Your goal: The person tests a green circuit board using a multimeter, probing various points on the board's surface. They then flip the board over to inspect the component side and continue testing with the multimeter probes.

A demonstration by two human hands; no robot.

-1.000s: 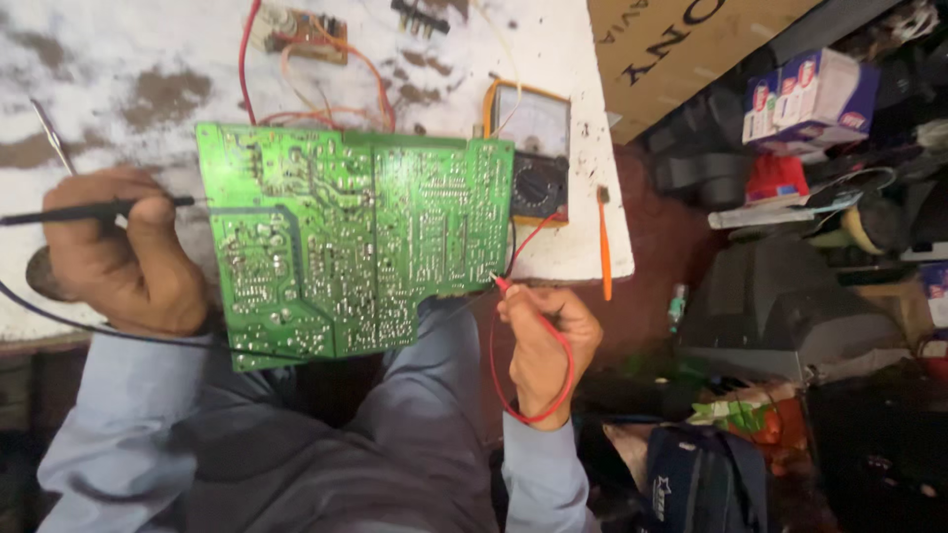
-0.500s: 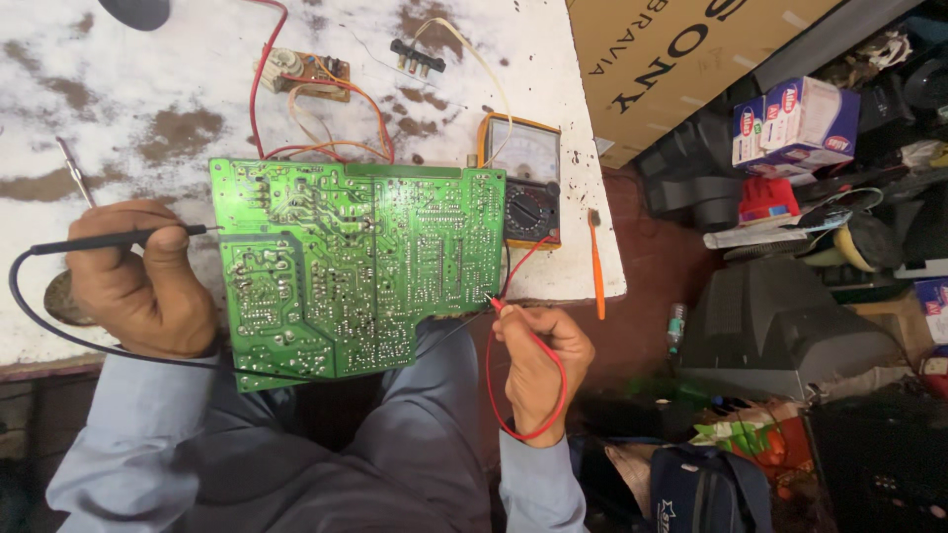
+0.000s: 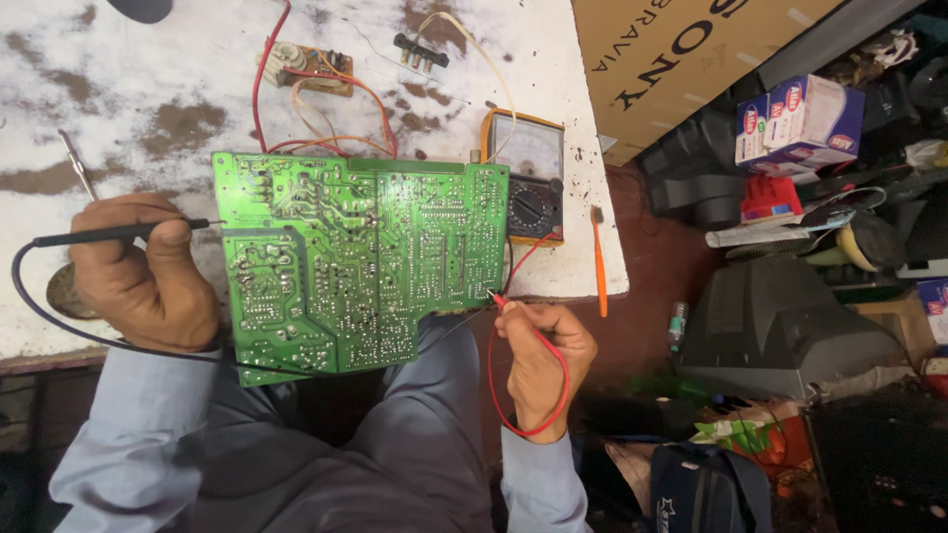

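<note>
A large green circuit board (image 3: pixel 355 262) lies solder side up, half on the white worktable (image 3: pixel 128 89) and half over my lap. My left hand (image 3: pixel 143 281) grips a black test probe (image 3: pixel 109 235), whose tip touches the board's left edge. At the board's lower right edge, my right hand (image 3: pixel 543 360) pinches a red test probe (image 3: pixel 497 297) against it, with the red lead looping round the hand. Behind the board's right corner lies an orange-cased analog multimeter (image 3: pixel 528 178).
A small board with red and orange wires (image 3: pixel 306 69), a black connector (image 3: pixel 420 51), a thin metal tool (image 3: pixel 77 163) and an orange-handled tool (image 3: pixel 598 262) lie on the table. To the right are a cardboard box (image 3: pixel 691 59), an old grey television (image 3: pixel 780 326), small cartons (image 3: pixel 800 114) and a dark bag (image 3: pixel 706 489).
The view has drifted, so the board and table sit slightly lower in the picture. Both probes stay at the same spots on the board.
</note>
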